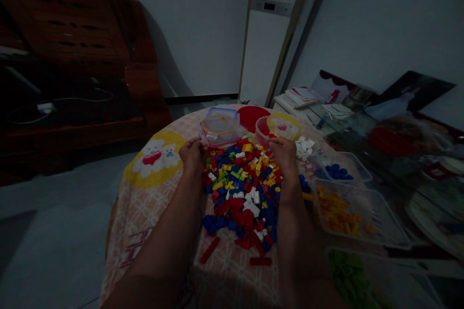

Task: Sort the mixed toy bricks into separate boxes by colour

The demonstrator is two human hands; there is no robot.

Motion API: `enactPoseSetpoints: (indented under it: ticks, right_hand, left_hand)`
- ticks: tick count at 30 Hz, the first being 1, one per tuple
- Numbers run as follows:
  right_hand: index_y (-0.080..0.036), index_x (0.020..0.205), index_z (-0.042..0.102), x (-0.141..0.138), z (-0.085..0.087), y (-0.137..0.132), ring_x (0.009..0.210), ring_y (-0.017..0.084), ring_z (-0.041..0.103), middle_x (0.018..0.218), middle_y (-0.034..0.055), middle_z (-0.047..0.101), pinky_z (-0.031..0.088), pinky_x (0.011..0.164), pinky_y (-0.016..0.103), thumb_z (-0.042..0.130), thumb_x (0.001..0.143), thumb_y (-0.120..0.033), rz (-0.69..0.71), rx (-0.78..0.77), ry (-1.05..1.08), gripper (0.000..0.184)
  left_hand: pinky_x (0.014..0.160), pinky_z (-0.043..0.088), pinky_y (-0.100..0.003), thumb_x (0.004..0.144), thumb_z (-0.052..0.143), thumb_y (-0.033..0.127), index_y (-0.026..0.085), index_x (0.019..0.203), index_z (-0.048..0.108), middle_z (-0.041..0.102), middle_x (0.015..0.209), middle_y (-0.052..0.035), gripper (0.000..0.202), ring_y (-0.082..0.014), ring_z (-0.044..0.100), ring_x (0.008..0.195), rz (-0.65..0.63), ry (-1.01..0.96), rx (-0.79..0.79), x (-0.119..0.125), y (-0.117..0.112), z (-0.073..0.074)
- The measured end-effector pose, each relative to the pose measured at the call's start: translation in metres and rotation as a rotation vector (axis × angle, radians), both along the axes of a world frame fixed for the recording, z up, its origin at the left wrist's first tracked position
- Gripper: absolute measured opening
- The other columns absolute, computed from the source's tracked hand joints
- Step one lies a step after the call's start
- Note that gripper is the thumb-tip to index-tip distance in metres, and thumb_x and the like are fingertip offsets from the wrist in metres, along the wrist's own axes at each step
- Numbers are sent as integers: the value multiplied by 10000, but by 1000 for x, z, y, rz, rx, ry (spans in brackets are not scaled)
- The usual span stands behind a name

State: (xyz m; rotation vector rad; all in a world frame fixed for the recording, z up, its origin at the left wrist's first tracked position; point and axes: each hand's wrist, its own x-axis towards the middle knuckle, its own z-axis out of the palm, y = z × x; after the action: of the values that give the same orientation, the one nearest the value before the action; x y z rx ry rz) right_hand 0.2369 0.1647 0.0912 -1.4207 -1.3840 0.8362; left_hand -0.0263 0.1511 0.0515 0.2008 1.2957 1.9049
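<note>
The left hand (pixel 192 152) and right hand (pixel 284 152) have fingers curled, whether around anything I cannot tell, at the far left and far right edges of one mixed brick pile (pixel 237 176) on one cloth-covered table (pixel 145 205), three clear boxes (pixel 384 212) holding blue pieces (pixel 339 172), orange pieces (pixel 334 210) and green pieces (pixel 348 270) lining the right.

Left hand (pixel 192 155), bare, left of frame centre, right hand (pixel 284 155), bare, right of centre, left forearm (pixel 166 231), uncovered, lower left, right forearm (pixel 295 227), uncovered, lower right, both tapered, thicker toward the bottom edge
</note>
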Motion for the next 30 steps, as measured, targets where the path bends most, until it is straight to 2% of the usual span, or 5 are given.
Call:
enactPoseSetpoints:
  ticks: [6,11,16,24,30]
  right_hand:
    - [-178,890,818,-4,-7,6,723,206,730,751,38,771,578,716,299,607,807,-224,117,22,-287,232]
    - [-210,1007,840,-16,-8,-1,1011,271,752,1025,90,820,552,945,360,675,833,-151,235,44,-681,247]
    - [-217,1115,823,-26,-10,-7,1109,310,728,1120,121,803,536,980,378,709,844,-143,255,4,-861,303]
    - [-202,907,827,-15,-5,-2,918,245,743,890,67,797,558,887,332,711,817,-185,251,-9,-717,147]
    - [-186,956,767,-7,0,-1,594,171,671,687,-3,712,545,572,263,652,793,-289,127,-36,-142,224]
  left_hand:
    - [501,461,-167,631,597,87,169,851,584,570,578,49,235,-75,522,465,-1,0,-4,1,-2,2]
    - [494,444,-169,629,597,105,171,855,598,564,583,42,235,-86,535,471,-13,21,-7,0,-1,-1]
    - [505,448,-174,624,597,109,174,866,608,565,595,40,251,-91,546,488,-16,25,0,-2,0,-4]
    - [498,442,-168,634,588,93,168,845,589,571,578,42,224,-78,521,462,-10,3,-2,1,-1,2]
    - [513,454,-177,619,587,95,175,836,583,563,582,45,231,-87,537,481,-7,2,-4,2,-1,2]
